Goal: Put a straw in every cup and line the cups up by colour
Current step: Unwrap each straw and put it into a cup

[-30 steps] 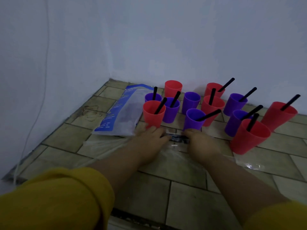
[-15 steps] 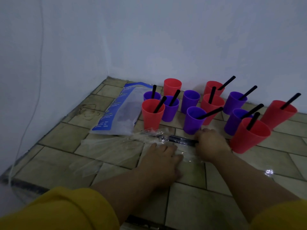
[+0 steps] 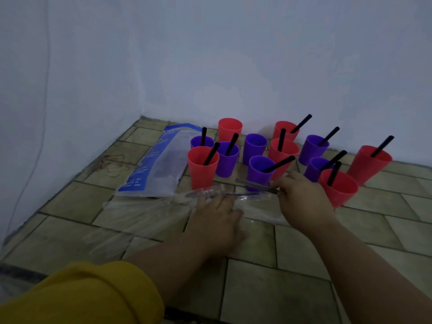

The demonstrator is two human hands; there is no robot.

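**Straws being drawn from a clear bag beside a cluster of red and purple cups**

A tiled floor (image 3: 292, 244) meets pale walls (image 3: 210, 54) in a corner. Two bare forearms reach in from yellow sleeves (image 3: 77, 298).

A clear plastic bag (image 3: 149, 216) lies crumpled across the tiles in front of the cups, and a blue-printed packet (image 3: 156, 164) lies flat to its left, reaching back toward the corner.

The cups stand upright in a loose, colour-mixed cluster near the back wall. Six are red and six purple. The back red cup (image 3: 230, 128) and the middle purple cup (image 3: 254, 147) hold no straw; every other cup has one black straw leaning in it, among them the front left red cup (image 3: 202, 167), the front purple cup (image 3: 260, 169), the front right red cup (image 3: 339, 187) and the far right red cup (image 3: 369, 163).

The left hand (image 3: 218, 218) lies flat, fingers spread, pressing the clear bag down onto the floor. The right hand (image 3: 301, 197) is closed in a pinch on the end of a thin dark bundle of straws (image 3: 254, 184), just in front of the front purple cup; the bundle runs left from the fingers, level with the bag's upper edge. How many straws it holds cannot be made out.
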